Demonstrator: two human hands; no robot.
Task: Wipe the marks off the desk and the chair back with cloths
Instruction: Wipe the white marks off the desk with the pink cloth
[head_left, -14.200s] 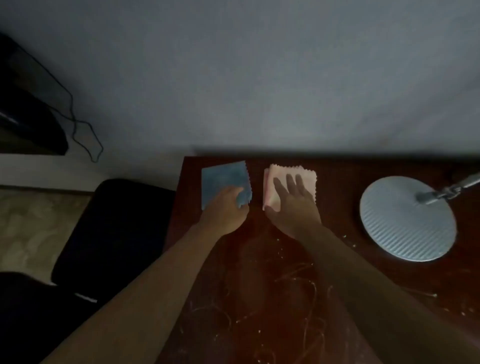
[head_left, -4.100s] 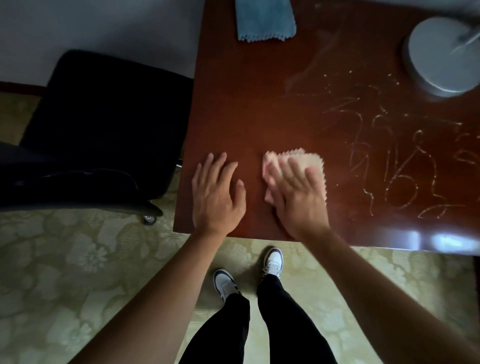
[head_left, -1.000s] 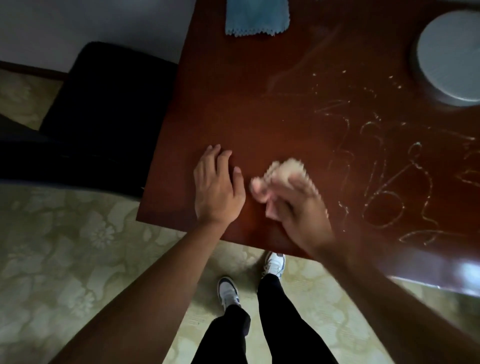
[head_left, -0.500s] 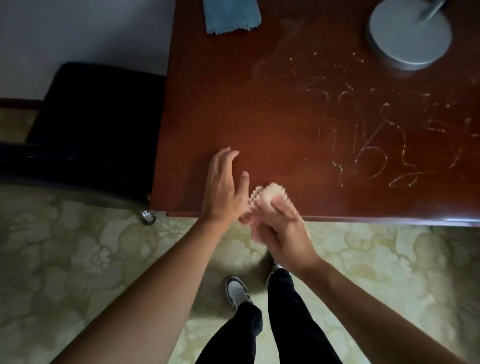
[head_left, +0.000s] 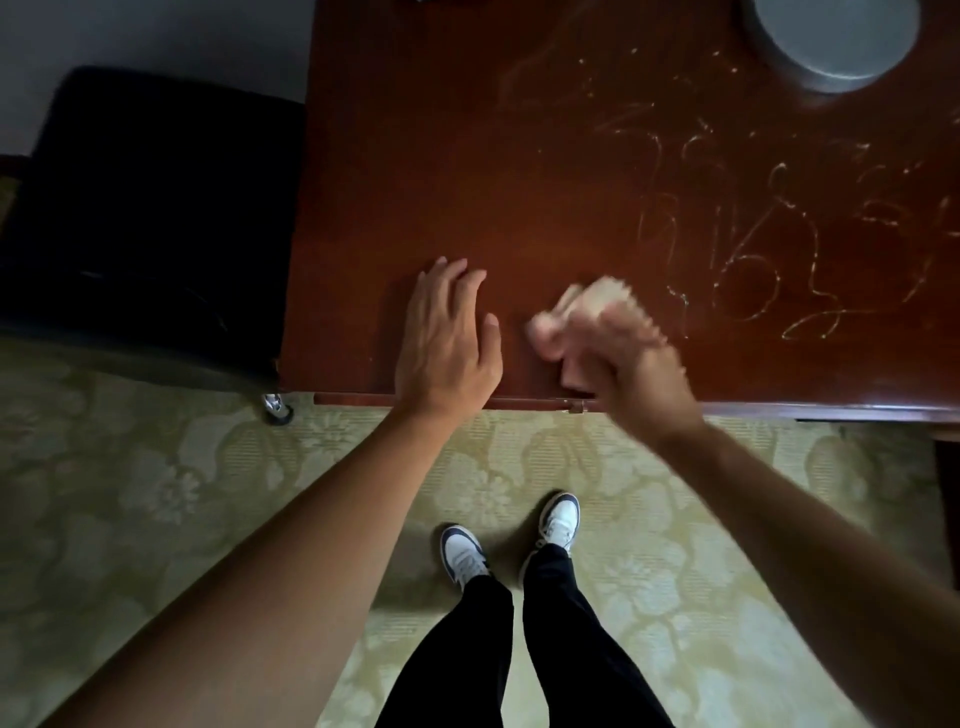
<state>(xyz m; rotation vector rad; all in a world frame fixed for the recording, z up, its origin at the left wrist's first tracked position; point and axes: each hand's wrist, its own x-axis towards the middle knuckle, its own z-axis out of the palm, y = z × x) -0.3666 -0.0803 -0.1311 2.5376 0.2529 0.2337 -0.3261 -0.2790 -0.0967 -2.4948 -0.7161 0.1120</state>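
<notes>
Desk: dark red-brown top, the landmark for every place below; its near edge runs across the middle of the view.
Left hand: flat on the desk by the near edge, fingers spread and released, holding nothing.
Right hand: just right of the left hand, at the near edge, blurred; fingers curled over the cloth and grasping it.
Cloth: pale pink, bunched under the right hand, pressed on the desk top.
Marks: pale scribbles over the right half of the desk, beyond the cloth.
Lamp base: grey disc at the far right corner.
Chair: black, left of the desk, against its side.
</notes>
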